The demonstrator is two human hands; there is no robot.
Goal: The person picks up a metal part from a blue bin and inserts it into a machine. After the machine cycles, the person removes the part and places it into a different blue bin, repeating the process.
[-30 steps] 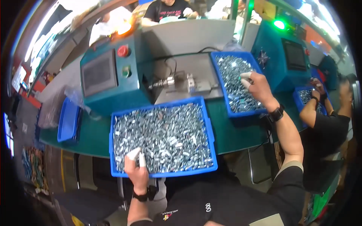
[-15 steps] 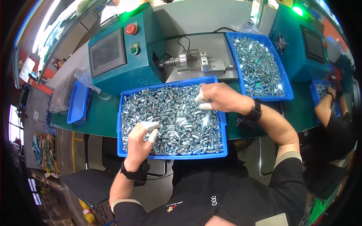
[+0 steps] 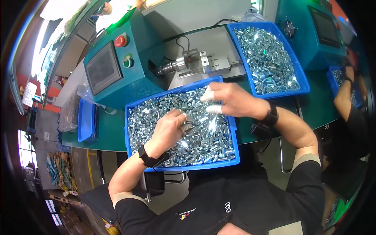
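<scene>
One near tray (image 3: 196,167) and one far tray (image 3: 279,94), both blue, stand on the green desk (image 3: 246,132), heaped with metal pieces (image 3: 205,141) (far too many to count), short, silvery and shiny. In the near one they lie beneath both hands: my left hand (image 3: 169,128) curls at them, gripping what I cannot tell; my right hand (image 3: 234,101) has thumb and finger apart.

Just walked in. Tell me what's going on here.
Someone is working with both hands at a tray full of small metal parts. The left hand is over the middle of it, the right hand over its far right corner. Whether either holds a part, I cannot tell. A second tray of parts lies farther off to the right, and a teal machine stands behind the first, to the left.
</scene>
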